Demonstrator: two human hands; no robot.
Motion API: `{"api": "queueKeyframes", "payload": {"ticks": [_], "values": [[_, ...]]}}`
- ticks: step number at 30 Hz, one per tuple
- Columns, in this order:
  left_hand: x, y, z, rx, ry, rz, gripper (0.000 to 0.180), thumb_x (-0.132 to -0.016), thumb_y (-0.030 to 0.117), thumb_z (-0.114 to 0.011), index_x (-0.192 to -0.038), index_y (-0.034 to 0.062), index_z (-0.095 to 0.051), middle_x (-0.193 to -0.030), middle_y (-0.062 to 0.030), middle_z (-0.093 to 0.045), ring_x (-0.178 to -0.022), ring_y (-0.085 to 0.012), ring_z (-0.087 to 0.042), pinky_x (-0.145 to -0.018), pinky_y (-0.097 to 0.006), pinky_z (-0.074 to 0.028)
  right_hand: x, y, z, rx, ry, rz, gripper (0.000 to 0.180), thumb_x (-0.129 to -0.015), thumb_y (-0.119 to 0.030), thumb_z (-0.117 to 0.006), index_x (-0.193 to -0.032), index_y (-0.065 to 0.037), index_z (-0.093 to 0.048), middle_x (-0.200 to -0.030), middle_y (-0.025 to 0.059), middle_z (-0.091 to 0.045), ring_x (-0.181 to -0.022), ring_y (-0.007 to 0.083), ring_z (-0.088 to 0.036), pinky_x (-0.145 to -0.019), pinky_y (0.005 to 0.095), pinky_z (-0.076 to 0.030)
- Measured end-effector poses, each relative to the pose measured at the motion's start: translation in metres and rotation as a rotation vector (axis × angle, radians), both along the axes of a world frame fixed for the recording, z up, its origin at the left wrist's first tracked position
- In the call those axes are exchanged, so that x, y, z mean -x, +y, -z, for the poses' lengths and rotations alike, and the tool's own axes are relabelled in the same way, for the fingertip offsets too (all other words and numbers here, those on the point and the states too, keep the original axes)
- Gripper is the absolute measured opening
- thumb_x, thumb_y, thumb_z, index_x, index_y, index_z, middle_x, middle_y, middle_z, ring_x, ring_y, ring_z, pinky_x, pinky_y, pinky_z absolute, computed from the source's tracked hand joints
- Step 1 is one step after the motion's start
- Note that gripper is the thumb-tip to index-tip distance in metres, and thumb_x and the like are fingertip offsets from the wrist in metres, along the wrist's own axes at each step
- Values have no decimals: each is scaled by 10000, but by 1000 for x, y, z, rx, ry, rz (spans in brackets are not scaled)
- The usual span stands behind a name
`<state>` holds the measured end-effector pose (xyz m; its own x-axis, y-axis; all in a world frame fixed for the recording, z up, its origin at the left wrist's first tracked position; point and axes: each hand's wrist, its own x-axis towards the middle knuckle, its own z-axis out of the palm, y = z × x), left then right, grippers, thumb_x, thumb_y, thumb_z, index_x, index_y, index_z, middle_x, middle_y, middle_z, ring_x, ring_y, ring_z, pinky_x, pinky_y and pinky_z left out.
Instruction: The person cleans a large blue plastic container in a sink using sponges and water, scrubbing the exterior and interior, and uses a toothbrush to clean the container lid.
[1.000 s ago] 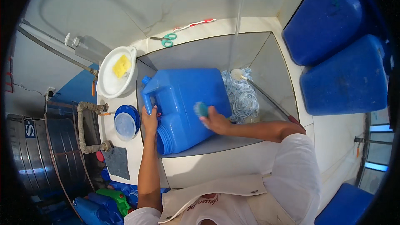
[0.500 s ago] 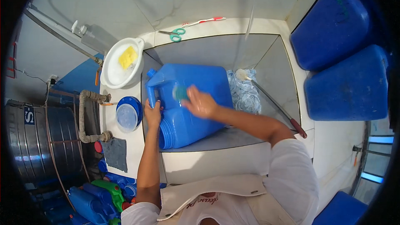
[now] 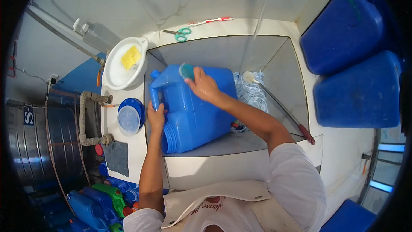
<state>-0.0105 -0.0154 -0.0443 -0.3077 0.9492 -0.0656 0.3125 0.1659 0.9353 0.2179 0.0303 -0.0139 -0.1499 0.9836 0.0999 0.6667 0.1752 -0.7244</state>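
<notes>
A big blue plastic water jug [image 3: 199, 122] lies on its side in the sink, its wide threaded mouth toward me at the left. My left hand [image 3: 156, 116] is wrapped around the jug's handle. My right hand [image 3: 204, 87] grips a round teal scrubber [image 3: 186, 71] against the jug's far upper edge; whether it is a pad or a brush cannot be made out. Behind the jug on the right, a bundle of blue-and-white striped cloth or netting [image 3: 253, 96] lies in the sink with a long-handled brush [image 3: 283, 109] resting across it.
A white basin [image 3: 112, 75] with suds and a yellow sponge [image 3: 131, 57] stands on the left ledge, near blue lids [image 3: 132, 118] and a grey cloth [image 3: 116, 158]. Green-handled scissors [image 3: 181, 34] and a toothbrush [image 3: 210, 21] lie on the back ledge. Blue jugs [image 3: 356, 90] stand right.
My right hand has slid the teal scrubber away from me, up to the jug's far edge. My left hand stays on the handle, and the jug has barely shifted.
</notes>
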Motion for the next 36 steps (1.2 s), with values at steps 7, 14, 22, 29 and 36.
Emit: {"api": "queueKeyframes", "payload": {"ticks": [7,14,22,29,36], "values": [[13,-3,7,28,-49,-56,214,-789,75,-566,-994,23,-528,-699,-48,-571,-503,-112,-543,-437,-245,-423,-47,22,90,253,101,327,563,-845,-463,-517,-1139,-1,-389,-998,278,-552,-924,454,-546,-761,513,-452],[10,-4,1,91,11,-31,237,-787,85,-559,-1011,12,-529,-704,-45,-571,-531,-115,-549,-475,-253,-441,-137,-100,275,369,241,277,787,-877,-535,-428,-1253,133,-251,-1285,314,-362,-1207,389,-397,-1003,386,-301],[-25,10,-5,16,-50,21,250,-794,79,-560,-1035,15,-539,-721,-44,-579,-542,-103,-549,-494,-247,-468,-175,-23,213,458,212,331,679,-895,-459,-453,-1257,78,-249,-1226,271,-421,-1135,381,-459,-925,435,-376],[-10,-6,-27,57,123,-73,328,-823,250,-599,-1068,39,-543,-727,-70,-605,-541,-145,-582,-510,-296,-455,-5,-47,13,55,36,2,561,-874,-472,-460,-1158,6,-383,-1117,272,-479,-957,440,-537,-807,494,-446],[-46,-10,-69,120,275,-47,422,-821,359,-576,-1147,95,-536,-797,-150,-647,-707,-304,-630,-679,-418,-468,39,-13,-92,-65,-188,-102,461,-859,-391,-502,-1059,15,-415,-1015,266,-545,-851,453,-569,-739,532,-454]]}}
